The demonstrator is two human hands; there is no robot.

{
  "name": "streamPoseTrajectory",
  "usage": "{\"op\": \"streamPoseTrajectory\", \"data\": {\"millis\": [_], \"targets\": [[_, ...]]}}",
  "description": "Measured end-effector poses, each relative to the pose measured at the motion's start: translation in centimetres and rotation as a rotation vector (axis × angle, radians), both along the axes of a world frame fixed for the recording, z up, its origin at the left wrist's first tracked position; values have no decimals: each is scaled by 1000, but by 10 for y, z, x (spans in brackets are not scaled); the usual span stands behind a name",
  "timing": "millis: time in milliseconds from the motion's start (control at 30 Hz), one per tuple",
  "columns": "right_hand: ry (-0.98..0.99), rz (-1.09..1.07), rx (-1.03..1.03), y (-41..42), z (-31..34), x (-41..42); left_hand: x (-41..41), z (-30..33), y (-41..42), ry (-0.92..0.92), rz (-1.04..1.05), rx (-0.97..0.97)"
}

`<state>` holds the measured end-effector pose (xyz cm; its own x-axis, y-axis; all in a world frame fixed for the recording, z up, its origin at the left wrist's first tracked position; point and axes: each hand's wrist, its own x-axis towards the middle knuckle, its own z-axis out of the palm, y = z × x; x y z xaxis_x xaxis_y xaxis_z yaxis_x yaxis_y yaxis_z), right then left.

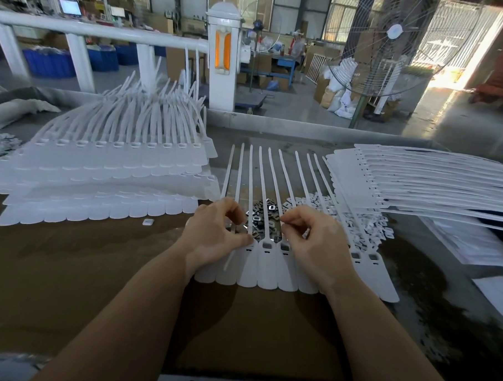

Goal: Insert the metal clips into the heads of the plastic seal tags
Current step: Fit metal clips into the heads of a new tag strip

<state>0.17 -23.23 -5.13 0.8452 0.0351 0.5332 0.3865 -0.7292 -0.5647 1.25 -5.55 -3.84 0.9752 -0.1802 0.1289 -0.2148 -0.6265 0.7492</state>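
Note:
A joined strip of white plastic seal tags [269, 273] lies flat in front of me, tails pointing away. Under the tails sits a heap of small metal clips [265, 212]. My left hand [216, 232] rests on the strip's left end, fingers curled, thumb pressing by a tag head. My right hand [314, 236] hovers over the middle heads, thumb and forefinger pinched together; something small and pale shows between its curled fingers, and I cannot tell if it is a clip. Some heads [266, 245] look dark inside.
A tall stack of tag strips [107, 172] fills the left side, another stack [432, 181] fans out at the right. White plastic caps [367, 221] lie heaped beside the clips. A lone cap [148, 222] lies on the brown table. A railing and a fan stand beyond.

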Motion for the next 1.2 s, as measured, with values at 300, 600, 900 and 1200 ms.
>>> {"op": "streamPoseTrajectory", "data": {"millis": [300, 600, 900, 1200], "targets": [[-6, -30, -21, 1, -1, 1, 3, 3, -3, 90, -12, 79], [37, -52, -222, 0, -5, 6, -1, 4, 0, 83, -34, 67], [141, -94, -322, 5, -6, 10, 1, 3, -1, 69, 2, 54], [206, -110, -275, 6, -5, 12, 1, 0, -1, 23, 1, 57]]}}
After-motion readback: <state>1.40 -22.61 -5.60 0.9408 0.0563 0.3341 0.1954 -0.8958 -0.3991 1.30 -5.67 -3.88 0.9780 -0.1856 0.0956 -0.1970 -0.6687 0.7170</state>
